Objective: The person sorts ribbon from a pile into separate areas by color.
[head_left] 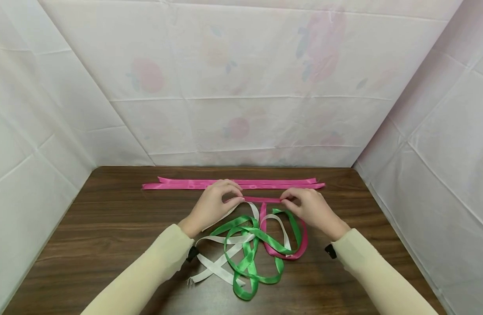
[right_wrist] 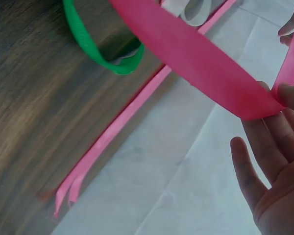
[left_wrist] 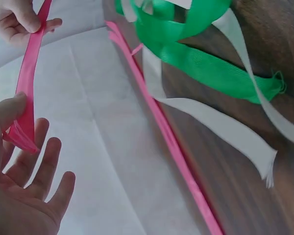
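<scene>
Pink ribbon runs from the left grip, pinching its end, to the right grip, pinching farther along. White ribbon and green ribbon lie this side of the grips, pink strips beyond. Straightening seems in hand; next likely calls for keeping it taut.

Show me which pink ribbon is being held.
The pink ribbon stretched between the left hand and right hand. The other pink ribbons lie side by side near the far edge of the table.

Left hand pinches; right hand pinches too; both sleeved forearms stretch forward.
</scene>
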Available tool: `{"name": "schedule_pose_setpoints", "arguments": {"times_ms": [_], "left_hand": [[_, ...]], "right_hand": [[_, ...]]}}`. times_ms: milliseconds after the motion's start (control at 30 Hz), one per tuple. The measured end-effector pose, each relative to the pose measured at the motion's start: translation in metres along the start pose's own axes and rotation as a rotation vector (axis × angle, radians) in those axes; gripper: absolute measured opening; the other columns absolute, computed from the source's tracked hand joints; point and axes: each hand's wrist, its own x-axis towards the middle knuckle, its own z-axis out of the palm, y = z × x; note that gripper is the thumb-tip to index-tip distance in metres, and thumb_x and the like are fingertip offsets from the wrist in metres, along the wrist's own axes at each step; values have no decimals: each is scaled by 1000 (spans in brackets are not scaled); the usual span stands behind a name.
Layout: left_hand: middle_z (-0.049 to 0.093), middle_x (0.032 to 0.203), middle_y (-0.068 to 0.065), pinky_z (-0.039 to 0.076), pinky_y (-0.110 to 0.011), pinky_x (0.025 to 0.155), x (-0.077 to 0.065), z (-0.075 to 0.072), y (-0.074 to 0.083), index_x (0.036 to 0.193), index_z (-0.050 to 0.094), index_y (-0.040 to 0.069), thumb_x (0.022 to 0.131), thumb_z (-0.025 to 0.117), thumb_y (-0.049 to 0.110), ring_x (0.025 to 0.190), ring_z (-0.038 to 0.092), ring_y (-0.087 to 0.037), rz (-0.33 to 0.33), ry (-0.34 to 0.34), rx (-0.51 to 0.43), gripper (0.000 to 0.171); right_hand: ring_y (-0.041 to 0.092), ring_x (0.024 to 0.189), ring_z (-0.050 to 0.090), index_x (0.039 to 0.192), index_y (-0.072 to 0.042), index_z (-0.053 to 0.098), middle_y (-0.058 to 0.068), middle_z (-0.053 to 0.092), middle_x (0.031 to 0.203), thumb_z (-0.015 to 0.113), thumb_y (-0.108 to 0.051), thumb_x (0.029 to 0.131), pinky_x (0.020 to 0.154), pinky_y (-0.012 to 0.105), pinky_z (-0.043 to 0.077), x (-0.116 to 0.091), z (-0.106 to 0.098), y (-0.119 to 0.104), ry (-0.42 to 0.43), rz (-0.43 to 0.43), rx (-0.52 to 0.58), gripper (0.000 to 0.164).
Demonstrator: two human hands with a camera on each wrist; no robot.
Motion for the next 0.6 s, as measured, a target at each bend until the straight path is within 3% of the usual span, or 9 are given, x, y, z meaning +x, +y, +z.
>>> {"name": "schedule_pose_setpoints", "arguments": {"times_ms": [333, 600], "left_hand": [[76, 106, -2, 58, -37, 91, -6, -21, 6, 96, 78, 15, 89, 82, 16, 106, 69, -17, 44, 59, 7, 8], [75, 101, 2, 58, -37, 88, -17, -37, -1, 91, 78, 16, 88, 83, 15, 100, 69, -16, 49, 128, 35, 7]], "right_hand": [[7, 82, 71, 98, -18, 77, -5, 78, 94, 77, -13, 93, 69, 28, 56, -2, -8, -11, 66, -89, -45, 7], [9, 81, 72, 97, -17, 77, -5, 78, 92, 77, -11, 92, 68, 27, 56, -5, -9, -9, 59, -99, -62, 8]]}}
